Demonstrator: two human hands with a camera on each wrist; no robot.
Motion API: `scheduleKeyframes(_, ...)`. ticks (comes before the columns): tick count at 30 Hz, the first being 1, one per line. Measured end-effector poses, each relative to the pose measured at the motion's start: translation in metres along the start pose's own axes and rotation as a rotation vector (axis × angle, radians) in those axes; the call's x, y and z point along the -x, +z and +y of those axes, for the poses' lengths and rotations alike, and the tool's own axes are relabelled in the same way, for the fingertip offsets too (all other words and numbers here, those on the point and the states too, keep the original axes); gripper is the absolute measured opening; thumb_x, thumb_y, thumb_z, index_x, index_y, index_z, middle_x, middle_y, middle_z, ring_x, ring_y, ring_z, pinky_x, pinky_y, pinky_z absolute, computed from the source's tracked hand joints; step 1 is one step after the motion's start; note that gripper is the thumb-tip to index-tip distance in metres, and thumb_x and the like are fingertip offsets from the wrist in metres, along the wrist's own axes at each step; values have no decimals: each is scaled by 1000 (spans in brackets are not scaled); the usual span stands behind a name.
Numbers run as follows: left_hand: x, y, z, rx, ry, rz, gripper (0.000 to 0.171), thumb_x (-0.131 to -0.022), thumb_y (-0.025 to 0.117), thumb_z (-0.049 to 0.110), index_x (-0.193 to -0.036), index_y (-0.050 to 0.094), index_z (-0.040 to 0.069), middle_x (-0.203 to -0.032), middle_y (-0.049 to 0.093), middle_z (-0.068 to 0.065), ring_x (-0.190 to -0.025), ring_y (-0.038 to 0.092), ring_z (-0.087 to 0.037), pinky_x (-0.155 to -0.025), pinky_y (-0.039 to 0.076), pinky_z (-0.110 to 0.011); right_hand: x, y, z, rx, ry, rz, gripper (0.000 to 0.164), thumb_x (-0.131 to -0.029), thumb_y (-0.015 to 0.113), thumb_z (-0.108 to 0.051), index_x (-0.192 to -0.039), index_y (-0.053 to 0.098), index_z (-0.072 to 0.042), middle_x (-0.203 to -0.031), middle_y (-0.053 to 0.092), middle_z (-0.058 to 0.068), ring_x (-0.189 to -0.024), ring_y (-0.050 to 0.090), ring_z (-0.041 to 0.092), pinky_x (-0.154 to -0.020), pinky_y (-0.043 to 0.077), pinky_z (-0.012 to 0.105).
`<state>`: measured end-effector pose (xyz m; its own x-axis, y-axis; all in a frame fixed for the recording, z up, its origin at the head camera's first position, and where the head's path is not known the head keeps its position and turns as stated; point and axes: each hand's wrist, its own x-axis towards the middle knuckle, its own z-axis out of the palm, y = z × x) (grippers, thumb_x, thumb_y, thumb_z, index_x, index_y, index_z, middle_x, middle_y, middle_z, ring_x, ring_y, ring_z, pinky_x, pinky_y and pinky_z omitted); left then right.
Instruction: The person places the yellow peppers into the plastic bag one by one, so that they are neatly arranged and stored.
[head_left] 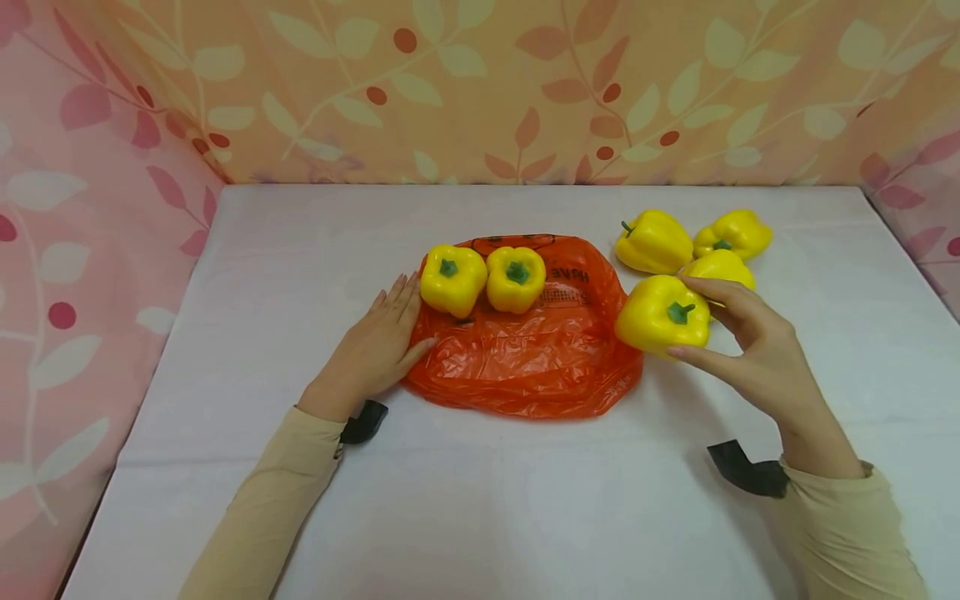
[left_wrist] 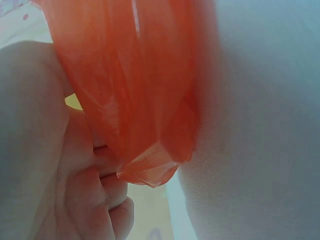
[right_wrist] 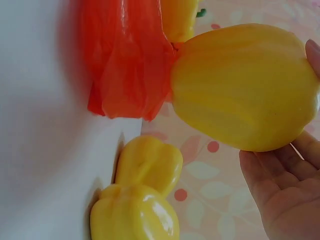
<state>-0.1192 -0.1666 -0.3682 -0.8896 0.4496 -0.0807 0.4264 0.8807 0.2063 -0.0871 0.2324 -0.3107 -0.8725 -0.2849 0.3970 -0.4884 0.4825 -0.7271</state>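
My right hand [head_left: 765, 354] pinches a yellow bell pepper [head_left: 660, 312] between thumb and fingers at the right edge of a red plastic bag [head_left: 525, 358]. That pepper [right_wrist: 245, 87] appears raised beside the bag [right_wrist: 127, 65] in the right wrist view. On the bag's back left part sit two more yellow peppers, the left one [head_left: 452, 283] next to the other [head_left: 517, 287], green stems showing. My left hand [head_left: 375, 346] rests along the bag's left edge with straight fingers, the thumb over the plastic. From the left wrist, the bag [left_wrist: 135, 90] covers part of the hand [left_wrist: 80, 190].
Beyond the right hand lie three yellow peppers: one at the back left [head_left: 654, 243], one at the back right [head_left: 735, 233], and one partly hidden [head_left: 723, 268]. A white cloth [head_left: 525, 500] covers the table. Patterned curtains [head_left: 480, 92] stand behind and at both sides.
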Motion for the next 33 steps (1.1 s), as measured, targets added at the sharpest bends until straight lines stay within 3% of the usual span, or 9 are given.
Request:
scheduleKeyframes(14, -2, -1, 0, -6, -12, -12, 78, -97, 48, 41, -147, 14, -8, -156, 7, -20, -143, 3, -31, -114, 10, -46, -14, 20, -9, -20, 12, -81, 69, -66, 78, 14, -129, 52, 3, -127, 54, -1, -116, 48, 7, -97, 38, 13)
scheduleKeyframes(21, -1, -1, 0, -4, -14, -14, 78, -97, 47, 41, -147, 13, -8, -156, 6, -20, -143, 2, -31, -114, 10, -46, -24, 33, -16, -91, -54, -117, 69, -64, 79, 15, -127, 53, 5, -128, 54, 1, -120, 47, 11, -100, 38, 18)
scheduleKeyframes(33, -1, 0, -1, -5, -15, -16, 78, -97, 47, 42, -147, 12, -7, -156, 6, -20, -143, 3, -31, -114, 10, -46, -34, 57, -27, -124, -45, -189, 70, -66, 82, 6, -129, 56, -5, -127, 55, 4, -119, 47, 13, -101, 38, 21)
